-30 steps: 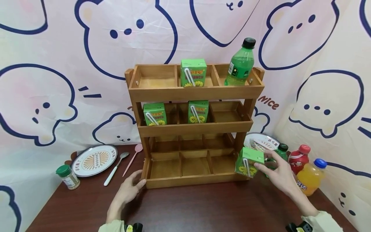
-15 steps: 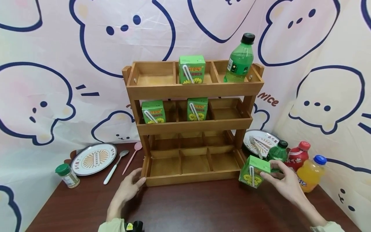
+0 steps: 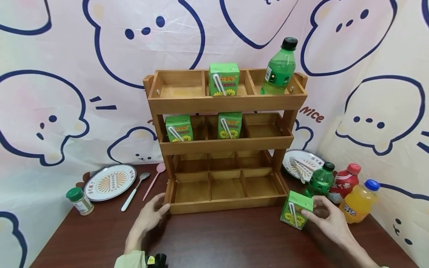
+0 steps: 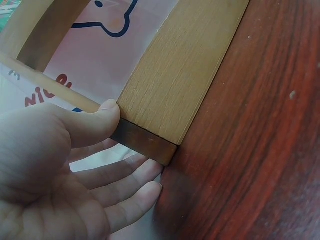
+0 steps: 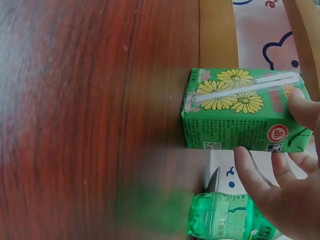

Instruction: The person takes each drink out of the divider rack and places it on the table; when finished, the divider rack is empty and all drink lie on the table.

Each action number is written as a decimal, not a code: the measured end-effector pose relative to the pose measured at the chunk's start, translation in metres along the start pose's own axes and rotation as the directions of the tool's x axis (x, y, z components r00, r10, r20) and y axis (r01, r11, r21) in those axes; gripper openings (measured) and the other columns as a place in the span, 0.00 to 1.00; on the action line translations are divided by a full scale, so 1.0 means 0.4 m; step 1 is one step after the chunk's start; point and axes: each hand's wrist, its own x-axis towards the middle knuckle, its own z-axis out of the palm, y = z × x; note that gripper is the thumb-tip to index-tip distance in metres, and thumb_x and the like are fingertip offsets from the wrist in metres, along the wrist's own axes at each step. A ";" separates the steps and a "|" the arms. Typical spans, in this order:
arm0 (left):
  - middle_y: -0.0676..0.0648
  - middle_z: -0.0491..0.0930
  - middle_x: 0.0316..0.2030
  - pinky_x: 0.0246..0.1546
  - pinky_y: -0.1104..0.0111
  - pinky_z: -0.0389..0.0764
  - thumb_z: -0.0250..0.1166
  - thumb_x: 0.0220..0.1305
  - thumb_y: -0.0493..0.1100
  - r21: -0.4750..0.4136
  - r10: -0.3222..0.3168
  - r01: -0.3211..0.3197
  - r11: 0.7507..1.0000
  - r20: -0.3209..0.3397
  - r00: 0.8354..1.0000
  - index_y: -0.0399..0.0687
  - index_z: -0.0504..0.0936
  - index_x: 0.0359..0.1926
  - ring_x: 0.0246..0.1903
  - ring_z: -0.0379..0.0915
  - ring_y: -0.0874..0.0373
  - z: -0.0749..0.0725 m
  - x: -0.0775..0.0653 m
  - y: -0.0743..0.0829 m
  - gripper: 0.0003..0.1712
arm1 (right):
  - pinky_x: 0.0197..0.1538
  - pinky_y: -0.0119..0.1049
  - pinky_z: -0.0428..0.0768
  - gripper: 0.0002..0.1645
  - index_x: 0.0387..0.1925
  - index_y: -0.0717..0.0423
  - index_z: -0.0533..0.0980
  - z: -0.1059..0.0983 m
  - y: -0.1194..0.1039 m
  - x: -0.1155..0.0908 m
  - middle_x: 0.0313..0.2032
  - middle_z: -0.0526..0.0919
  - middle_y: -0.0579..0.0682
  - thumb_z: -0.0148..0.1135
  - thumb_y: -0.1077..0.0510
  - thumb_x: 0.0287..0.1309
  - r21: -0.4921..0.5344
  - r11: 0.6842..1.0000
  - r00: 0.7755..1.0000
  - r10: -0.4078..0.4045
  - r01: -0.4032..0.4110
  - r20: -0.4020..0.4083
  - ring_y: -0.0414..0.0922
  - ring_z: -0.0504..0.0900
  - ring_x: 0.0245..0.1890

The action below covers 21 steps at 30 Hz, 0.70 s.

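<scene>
In the head view, my right hand (image 3: 330,219) pinches a green drink carton (image 3: 296,209) between thumb and fingers, just off the front right corner of the wooden shelf rack (image 3: 231,146). The right wrist view shows this carton (image 5: 245,110) with yellow flowers and a white straw on its front. Its base is at or very near the tabletop; I cannot tell if it touches. My left hand (image 3: 149,216) holds the rack's lower left corner, thumb (image 4: 107,115) against the front board and fingers by the end. Similar cartons stand on the top shelf (image 3: 223,80) and middle shelf (image 3: 180,128).
A green bottle (image 3: 279,70) stands top right on the rack. Right of it on the table are another green bottle (image 3: 321,179), a red bottle (image 3: 345,182), an orange drink bottle (image 3: 360,201) and a plate (image 3: 288,156). At left lie a plate (image 3: 110,182), spoons (image 3: 130,197) and a shaker (image 3: 80,203).
My right hand has carried the carton down and to the right, from in front of the rack's lower right corner to table level beside it. The left hand stays at the rack's corner.
</scene>
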 end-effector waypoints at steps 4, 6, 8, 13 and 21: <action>0.27 0.68 0.59 0.40 0.59 0.79 0.58 0.70 0.43 0.006 -0.001 0.001 1.000 -0.008 1.000 0.39 0.63 0.67 0.54 0.70 0.39 0.000 0.001 0.000 0.29 | 0.36 0.30 0.77 0.29 0.50 0.55 0.72 -0.001 0.000 0.004 0.38 0.80 0.51 0.71 0.44 0.52 -0.037 0.999 1.000 -0.019 0.019 -0.005 0.40 0.80 0.34; 0.27 0.68 0.59 0.39 0.59 0.79 0.58 0.70 0.43 0.003 0.006 -0.006 1.000 -0.006 1.000 0.39 0.63 0.67 0.54 0.70 0.39 0.000 0.002 0.001 0.29 | 0.36 0.29 0.77 0.30 0.50 0.55 0.72 -0.003 0.000 0.007 0.38 0.80 0.51 0.71 0.44 0.52 -0.035 0.999 1.000 -0.011 0.011 -0.004 0.39 0.80 0.34; 0.27 0.68 0.59 0.39 0.59 0.79 0.58 0.70 0.43 -0.003 0.011 -0.011 1.000 -0.005 1.000 0.39 0.63 0.67 0.54 0.70 0.39 0.000 0.003 0.003 0.29 | 0.35 0.29 0.77 0.30 0.50 0.55 0.72 -0.003 0.001 0.007 0.39 0.80 0.52 0.71 0.44 0.52 -0.029 1.000 1.000 -0.005 0.005 -0.002 0.39 0.80 0.34; 0.27 0.69 0.58 0.39 0.59 0.79 0.58 0.70 0.43 0.003 0.009 -0.009 1.000 -0.007 1.000 0.39 0.63 0.67 0.52 0.72 0.40 -0.001 0.004 0.004 0.29 | 0.34 0.30 0.77 0.31 0.50 0.57 0.72 -0.003 0.000 0.005 0.39 0.81 0.53 0.72 0.45 0.51 -0.016 1.000 1.000 -0.003 0.003 -0.008 0.40 0.80 0.33; 0.27 0.71 0.57 0.38 0.61 0.79 0.58 0.69 0.42 0.001 0.019 -0.019 1.000 -0.015 1.000 0.38 0.64 0.67 0.49 0.75 0.43 0.001 0.001 0.001 0.28 | 0.35 0.31 0.77 0.34 0.51 0.57 0.70 -0.006 -0.007 0.007 0.42 0.80 0.55 0.72 0.42 0.50 0.005 0.999 0.999 0.031 -0.031 0.033 0.41 0.80 0.35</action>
